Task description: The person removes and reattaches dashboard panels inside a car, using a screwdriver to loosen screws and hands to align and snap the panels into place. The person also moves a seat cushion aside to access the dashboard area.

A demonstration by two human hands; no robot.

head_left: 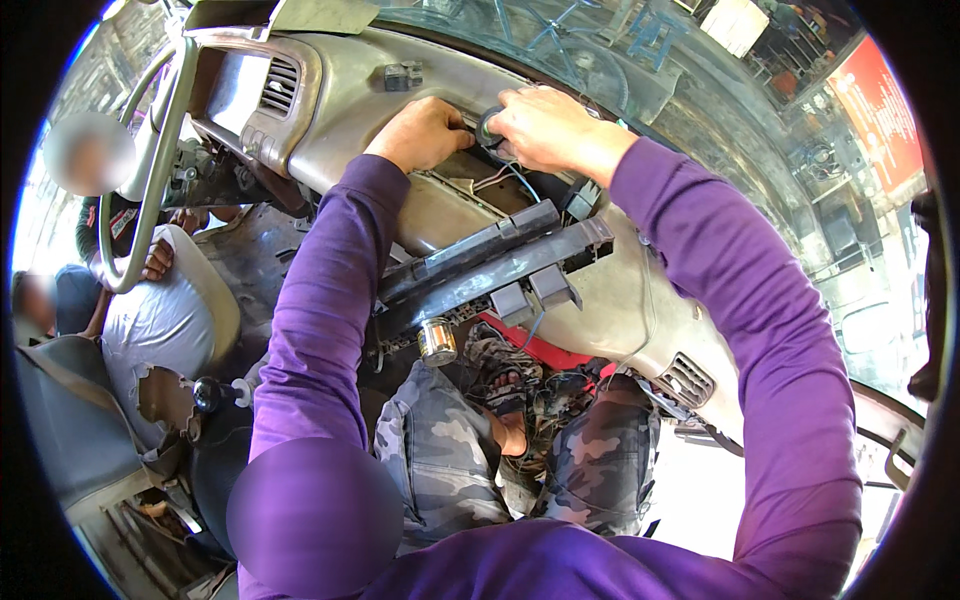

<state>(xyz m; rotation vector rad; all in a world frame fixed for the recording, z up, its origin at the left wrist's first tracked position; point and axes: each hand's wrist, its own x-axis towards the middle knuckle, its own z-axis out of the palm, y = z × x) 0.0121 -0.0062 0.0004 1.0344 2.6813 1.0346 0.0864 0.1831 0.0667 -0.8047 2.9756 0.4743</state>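
Both my hands work at the top of a beige vehicle dashboard (pixel 345 120), over a slot where wires show. My right hand (pixel 555 130) grips a dark round roll of tape (pixel 488 128) by its side. Close beside it, my left hand (pixel 425 135) has curled, pinching fingers; what lies between them is hidden. Thin wires (pixel 520 178) run out below the hands, near a grey connector block (pixel 582 200). Under them, a long dark plastic housing (pixel 500 265) sits tilted across the dashboard opening. A small black part (pixel 403 76) rests on the dashboard beyond my left hand.
A shiny can (pixel 437 342) is by the housing, above my camouflage-clad knees. The steering wheel (pixel 180 120) stands at left, with another person's hand (pixel 158 260) beside it. An air vent (pixel 688 380) lies right; windscreen glass (pixel 600 75) bounds the far side.
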